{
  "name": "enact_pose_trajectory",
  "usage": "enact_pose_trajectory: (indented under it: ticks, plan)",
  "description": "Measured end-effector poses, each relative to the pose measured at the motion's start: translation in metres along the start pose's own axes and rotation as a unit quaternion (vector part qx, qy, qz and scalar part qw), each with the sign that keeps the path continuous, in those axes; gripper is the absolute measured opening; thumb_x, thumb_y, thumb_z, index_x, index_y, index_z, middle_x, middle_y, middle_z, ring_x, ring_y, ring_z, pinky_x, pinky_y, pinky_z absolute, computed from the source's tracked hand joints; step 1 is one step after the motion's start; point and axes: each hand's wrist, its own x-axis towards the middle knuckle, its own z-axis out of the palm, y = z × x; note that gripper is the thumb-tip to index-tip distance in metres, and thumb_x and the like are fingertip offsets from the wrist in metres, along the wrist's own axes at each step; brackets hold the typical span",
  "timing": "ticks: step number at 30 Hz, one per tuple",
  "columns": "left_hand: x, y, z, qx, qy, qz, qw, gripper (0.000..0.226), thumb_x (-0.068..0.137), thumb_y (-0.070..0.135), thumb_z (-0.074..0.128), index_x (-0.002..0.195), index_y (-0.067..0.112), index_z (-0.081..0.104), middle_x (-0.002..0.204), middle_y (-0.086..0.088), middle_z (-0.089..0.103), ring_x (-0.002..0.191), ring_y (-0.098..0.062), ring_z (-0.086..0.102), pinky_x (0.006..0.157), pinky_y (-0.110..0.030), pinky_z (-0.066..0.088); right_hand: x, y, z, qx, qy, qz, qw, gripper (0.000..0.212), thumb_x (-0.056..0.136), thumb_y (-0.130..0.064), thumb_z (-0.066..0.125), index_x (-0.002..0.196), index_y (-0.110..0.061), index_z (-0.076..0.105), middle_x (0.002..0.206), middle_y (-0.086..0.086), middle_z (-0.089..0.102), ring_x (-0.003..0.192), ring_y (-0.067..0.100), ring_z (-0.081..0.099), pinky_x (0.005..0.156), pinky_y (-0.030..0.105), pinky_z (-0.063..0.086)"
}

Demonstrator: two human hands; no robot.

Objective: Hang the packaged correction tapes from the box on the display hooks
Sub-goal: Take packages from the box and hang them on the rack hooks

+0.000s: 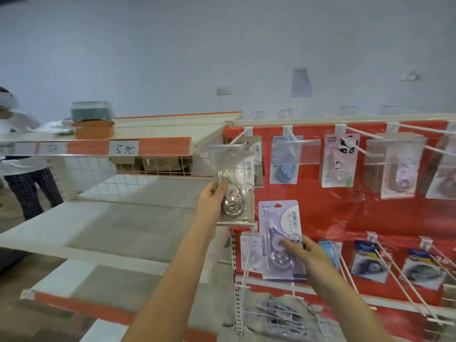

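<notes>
- Left hand [214, 196] holds one grey correction tape pack [235, 186] upright, hang tab topmost.
- Right hand [306, 254] grips one purple correction tape pack [281, 239], long axis vertical.

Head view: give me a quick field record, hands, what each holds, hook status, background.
left hand: grips grey correction tape pack, raised to the leftmost top hook
right hand: holds purple correction tape pack, lower, in front of the red backboard
grey pack on hook: cannot tell if threaded
top row: other packs already hanging, incl. panda pack
box: not in view
background: second person at left, by shelf with price label
</notes>
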Motion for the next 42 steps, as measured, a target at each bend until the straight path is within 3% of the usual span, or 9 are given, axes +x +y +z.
enact_pose_trajectory:
  ticks: [6,10,14,17,24,27,29,35,42]
  plan:
    - [0.036,-0.009,0.008,0.063,0.004,-0.025,0.998,0.03,0.09,0.041,0.057,0.107,0.016,0.062,0.101,-0.001,0.069,0.094,-0.018,0.066,0.079,-0.03,0.054,0.013,0.006,0.002,-0.002,0.035,0.014,0.999,0.016,0.083,-0.021,0.069,0.098,-0.02,0.067,0.09,-0.005,0.075,0.084,0.013,0.071,0.084,0.032,0.051]
    - [0.078,-0.015,0.017,0.126,0.015,-0.022,0.992,0.036,0.094,0.037,0.055,0.115,0.008,0.06,0.111,-0.006,0.066,0.099,-0.022,0.062,0.067,-0.024,0.047,0.019,0.005,-0.006,-0.012,0.055,0.021,0.998,0.028,0.08,-0.029,0.072,0.106,-0.019,0.067,0.097,-0.002,0.075,0.093,0.018,0.07,0.091,0.041,0.053]
    - [0.117,-0.021,0.028,0.125,0.035,-0.033,0.991,0.037,0.091,0.034,0.061,0.116,0.007,0.063,0.115,-0.009,0.065,0.104,-0.025,0.059,0.089,-0.034,0.047,0.025,0.0,-0.017,-0.015,0.063,0.016,0.998,0.031,0.08,-0.029,0.072,0.108,-0.016,0.067,0.102,0.001,0.074,0.096,0.022,0.07,0.093,0.044,0.052]
    - [0.133,-0.022,0.037,0.087,0.016,-0.01,0.996,0.037,0.088,0.033,0.067,0.119,0.016,0.058,0.107,-0.001,0.057,0.099,-0.016,0.052,0.078,-0.023,0.039,0.03,-0.003,-0.023,-0.009,0.078,0.011,0.997,0.026,0.083,-0.02,0.07,0.107,-0.009,0.067,0.101,0.007,0.074,0.094,0.025,0.07,0.087,0.038,0.056]
    - [0.166,-0.03,0.049,0.122,-0.012,-0.082,0.989,0.032,0.094,0.042,0.055,0.073,0.034,0.033,0.081,0.01,0.042,0.084,-0.014,0.052,0.08,-0.03,0.044,0.036,-0.001,-0.029,-0.007,0.103,0.012,0.995,0.028,0.085,-0.02,0.069,0.109,-0.007,0.066,0.101,0.006,0.074,0.096,0.027,0.07,0.086,0.038,0.056]
    - [0.169,-0.037,0.045,0.135,-0.016,-0.033,0.99,0.011,0.096,0.037,0.053,0.089,0.031,0.049,0.101,0.002,0.052,0.109,-0.022,0.049,0.091,-0.033,0.04,0.035,0.002,-0.028,-0.008,0.108,0.007,0.994,0.029,0.085,-0.021,0.069,0.11,-0.006,0.066,0.103,0.006,0.074,0.098,0.027,0.069,0.088,0.039,0.055]
    - [0.165,-0.048,0.04,0.147,-0.009,-0.004,0.989,0.032,0.094,0.042,0.055,0.113,0.017,0.058,0.113,-0.007,0.057,0.109,-0.024,0.052,0.089,-0.034,0.04,0.035,0.005,-0.029,-0.007,0.12,0.009,0.993,0.028,0.084,-0.021,0.07,0.108,-0.007,0.067,0.103,0.007,0.073,0.101,0.03,0.067,0.092,0.043,0.054]
    - [0.127,-0.072,0.019,0.353,-0.04,0.012,0.935,0.044,0.091,0.054,0.05,0.087,0.011,0.058,0.072,-0.003,0.062,0.077,-0.026,0.061,0.071,-0.034,0.042,0.027,0.01,-0.045,-0.017,0.18,0.025,0.983,0.024,0.082,-0.022,0.072,0.104,-0.012,0.067,0.1,0.005,0.074,0.097,0.026,0.068,0.093,0.047,0.052]
    - [0.069,-0.083,0.007,0.532,-0.134,0.065,0.833,0.033,0.095,0.043,0.05,0.101,0.013,0.064,0.093,-0.001,0.066,0.085,-0.019,0.059,0.074,-0.028,0.043,-0.006,0.008,-0.075,-0.006,0.218,0.021,0.976,0.033,0.079,-0.024,0.075,0.108,-0.011,0.067,0.103,0.007,0.073,0.099,0.029,0.068,0.094,0.05,0.051]
